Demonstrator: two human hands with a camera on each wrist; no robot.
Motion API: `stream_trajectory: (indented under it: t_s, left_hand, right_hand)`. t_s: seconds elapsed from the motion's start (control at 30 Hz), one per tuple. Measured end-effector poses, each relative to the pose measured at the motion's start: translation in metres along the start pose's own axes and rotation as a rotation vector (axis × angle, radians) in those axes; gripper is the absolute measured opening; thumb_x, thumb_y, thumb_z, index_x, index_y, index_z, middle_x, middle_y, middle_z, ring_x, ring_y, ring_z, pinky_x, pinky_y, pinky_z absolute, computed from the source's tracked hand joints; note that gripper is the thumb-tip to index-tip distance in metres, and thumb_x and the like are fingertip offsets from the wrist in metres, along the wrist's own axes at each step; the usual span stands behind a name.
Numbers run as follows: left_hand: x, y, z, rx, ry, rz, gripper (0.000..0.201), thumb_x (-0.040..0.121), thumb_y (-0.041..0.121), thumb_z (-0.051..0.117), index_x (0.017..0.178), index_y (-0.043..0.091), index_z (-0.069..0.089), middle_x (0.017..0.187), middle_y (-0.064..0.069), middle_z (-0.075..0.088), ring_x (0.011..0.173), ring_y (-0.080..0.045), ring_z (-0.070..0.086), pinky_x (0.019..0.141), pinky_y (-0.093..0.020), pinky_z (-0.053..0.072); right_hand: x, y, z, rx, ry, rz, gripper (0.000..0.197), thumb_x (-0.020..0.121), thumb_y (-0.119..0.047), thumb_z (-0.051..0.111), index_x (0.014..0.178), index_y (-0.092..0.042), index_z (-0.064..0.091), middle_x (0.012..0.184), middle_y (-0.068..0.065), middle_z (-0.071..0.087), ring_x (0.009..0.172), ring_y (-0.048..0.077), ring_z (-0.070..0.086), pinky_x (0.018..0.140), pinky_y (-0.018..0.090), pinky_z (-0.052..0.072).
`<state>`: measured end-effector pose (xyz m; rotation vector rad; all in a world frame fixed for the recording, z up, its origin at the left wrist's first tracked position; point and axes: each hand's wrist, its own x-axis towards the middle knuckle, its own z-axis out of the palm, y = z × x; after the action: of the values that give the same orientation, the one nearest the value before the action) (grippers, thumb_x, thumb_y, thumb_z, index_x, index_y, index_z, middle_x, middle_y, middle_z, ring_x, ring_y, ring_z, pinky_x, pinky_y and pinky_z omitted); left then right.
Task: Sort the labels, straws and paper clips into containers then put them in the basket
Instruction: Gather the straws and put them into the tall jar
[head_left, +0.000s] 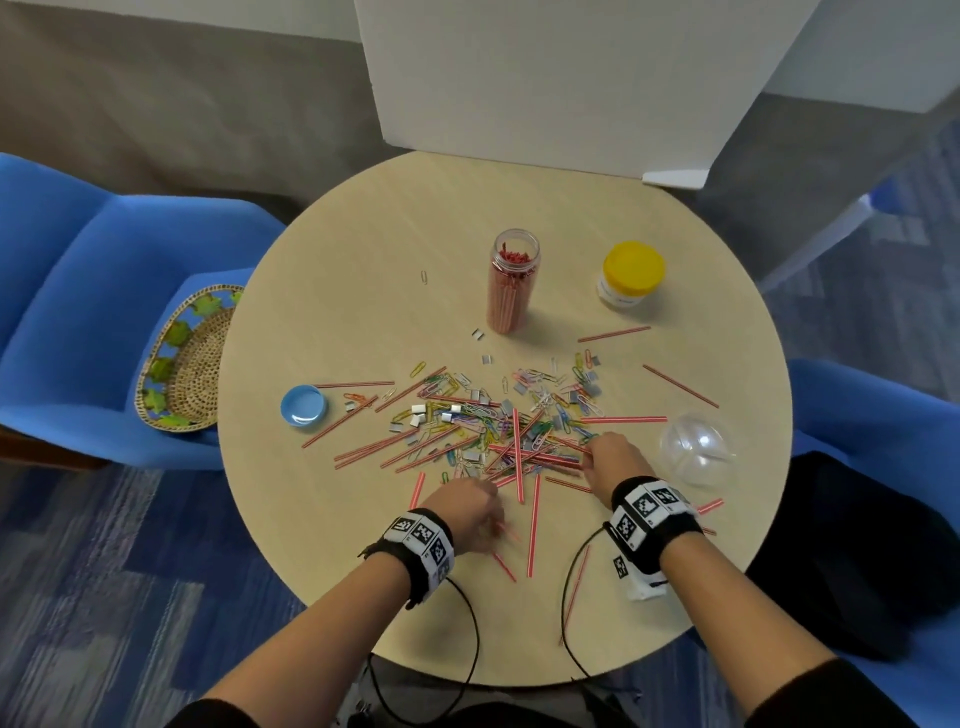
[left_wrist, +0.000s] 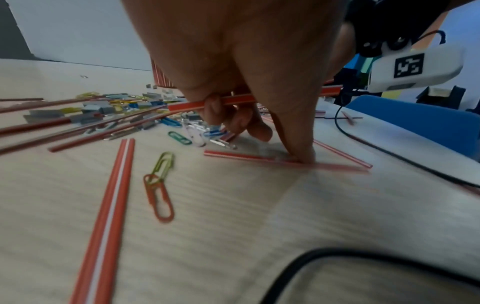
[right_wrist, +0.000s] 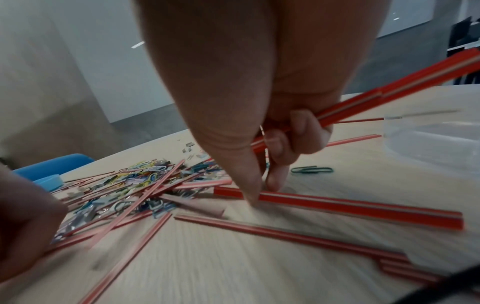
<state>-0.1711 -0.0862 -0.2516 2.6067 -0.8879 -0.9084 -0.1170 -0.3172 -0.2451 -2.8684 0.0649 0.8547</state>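
- Table (head_left: 363, 270): round, pale wood; holds all sorting items.
- Pile (head_left: 498, 426): mixed coloured paper clips, small grey-white labels and red-and-white straws, spread across the middle of the table between the two hands and the jars.
- Loose straws: several lie apart from the pile, one near the right rim (head_left: 680, 385), one just below the yellow-lidded jar (head_left: 614, 334).
- Tall jar (head_left: 513, 283): clear, upright, lid off, packed with straws standing on end; behind the pile.
- Short jar (head_left: 629, 275): yellow lid on, right of the tall jar.
- Blue lid (head_left: 304, 406): lies open side up at the left edge of the pile.
- Clear container (head_left: 698, 449): round, divided inside, just right of the right hand.
- Basket (head_left: 182, 364): woven, oval, leaf pattern on rim; rests on a blue chair left of the table, partly under the table's edge.
- Left hand (head_left: 465, 512): fingers curled around one straw (left_wrist: 239, 99); thumb tip pressing down on another straw (left_wrist: 246, 157) flat on the table.
- Right hand (head_left: 613, 460): fingers curled around a bunch of straws (right_wrist: 389, 96); thumb and a fingertip pinching at a further straw (right_wrist: 350, 207) lying on the table.
- Two linked clips (left_wrist: 159, 185), green and orange, lie near the left hand.
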Motion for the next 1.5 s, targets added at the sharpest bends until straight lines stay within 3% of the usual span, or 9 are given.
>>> stream_trajectory:
  t_s: [0.23, 0.37, 0.5, 0.57, 0.7, 0.83, 1.03, 1.3, 1.5]
  left_hand:
    - [0.002, 0.001, 0.011, 0.028, 0.229, -0.146, 0.029, 0.098, 0.035, 0.05, 0.111, 0.014, 0.064, 0.105, -0.005, 0.062, 0.097, -0.025, 0.057, 0.084, -0.034, 0.047]
    - [0.009, 0.011, 0.003, -0.168, 0.47, -0.371, 0.047, 0.09, 0.051, 0.058, 0.126, 0.022, 0.053, 0.118, 0.002, 0.059, 0.106, -0.019, 0.056, 0.09, -0.031, 0.047]
    - [0.035, 0.02, -0.007, -0.184, 0.47, -0.556, 0.067, 0.079, 0.063, 0.065, 0.13, 0.022, 0.05, 0.122, 0.0, 0.055, 0.109, -0.02, 0.055, 0.093, -0.035, 0.05]
    - [0.046, 0.023, -0.009, -0.137, 0.44, -0.585, 0.07, 0.079, 0.063, 0.065, 0.133, 0.022, 0.049, 0.125, -0.003, 0.052, 0.111, -0.022, 0.054, 0.094, -0.036, 0.049]
    - [0.053, 0.024, -0.012, -0.097, 0.423, -0.595, 0.055, 0.085, 0.051, 0.065, 0.128, 0.018, 0.054, 0.127, -0.006, 0.05, 0.113, -0.024, 0.053, 0.097, -0.036, 0.046]
    - [0.054, 0.021, -0.009, -0.12, 0.458, -0.589, 0.037, 0.089, 0.04, 0.064, 0.117, 0.016, 0.061, 0.12, -0.006, 0.053, 0.107, -0.025, 0.054, 0.09, -0.035, 0.049]
    - [0.043, 0.015, -0.018, -0.299, 0.561, -0.546, 0.013, 0.086, 0.031, 0.07, 0.088, 0.018, 0.068, 0.087, 0.0, 0.066, 0.085, -0.021, 0.063, 0.073, -0.031, 0.051]
    - [0.027, 0.014, -0.039, -0.65, 0.67, -0.459, 0.011, 0.095, 0.021, 0.06, 0.105, 0.016, 0.063, 0.081, 0.008, 0.072, 0.071, -0.009, 0.067, 0.067, -0.026, 0.053]
    - [0.025, 0.02, -0.03, -0.663, 0.639, -0.462, 0.015, 0.103, 0.019, 0.04, 0.101, 0.016, 0.055, 0.075, 0.001, 0.062, 0.06, -0.013, 0.055, 0.058, -0.032, 0.047]
  right_hand:
    - [0.001, 0.014, -0.009, 0.101, 0.007, -0.06, 0.018, 0.096, -0.014, 0.054, 0.11, -0.016, 0.066, 0.105, 0.008, 0.068, 0.094, 0.026, 0.065, 0.086, 0.036, 0.053]
    - [-0.003, 0.024, -0.017, 0.219, -0.003, -0.103, 0.031, 0.098, -0.008, 0.049, 0.123, -0.013, 0.066, 0.115, 0.012, 0.068, 0.101, 0.028, 0.063, 0.086, 0.03, 0.048]
    - [-0.014, 0.028, -0.02, 0.326, -0.036, -0.133, 0.026, 0.103, -0.017, 0.045, 0.113, -0.011, 0.068, 0.111, 0.005, 0.067, 0.08, 0.016, 0.057, 0.068, 0.025, 0.04]
    - [-0.02, 0.03, -0.019, 0.353, -0.035, -0.14, 0.028, 0.105, -0.022, 0.04, 0.111, -0.011, 0.064, 0.106, 0.002, 0.065, 0.085, 0.016, 0.055, 0.072, 0.026, 0.037]
    - [-0.021, 0.038, -0.016, 0.377, -0.058, -0.118, 0.025, 0.106, -0.021, 0.033, 0.105, -0.014, 0.057, 0.111, 0.007, 0.064, 0.101, 0.027, 0.06, 0.082, 0.032, 0.042]
    - [-0.005, 0.05, -0.028, 0.322, 0.037, -0.083, 0.023, 0.103, -0.028, 0.043, 0.114, -0.015, 0.058, 0.114, 0.007, 0.062, 0.1, 0.025, 0.06, 0.085, 0.033, 0.047]
    - [0.034, 0.049, -0.044, -0.005, 0.164, 0.007, 0.026, 0.092, -0.009, 0.057, 0.115, -0.022, 0.062, 0.119, 0.007, 0.049, 0.096, 0.028, 0.061, 0.081, 0.034, 0.05]
    - [0.063, 0.044, -0.046, -0.234, 0.027, -0.087, 0.029, 0.098, -0.028, 0.05, 0.103, -0.006, 0.069, 0.102, 0.014, 0.066, 0.091, 0.032, 0.065, 0.076, 0.034, 0.052]
    - [0.072, 0.049, -0.065, -0.195, -0.059, -0.219, 0.009, 0.096, -0.022, 0.051, 0.094, -0.016, 0.058, 0.096, 0.009, 0.067, 0.088, 0.028, 0.062, 0.078, 0.034, 0.051]
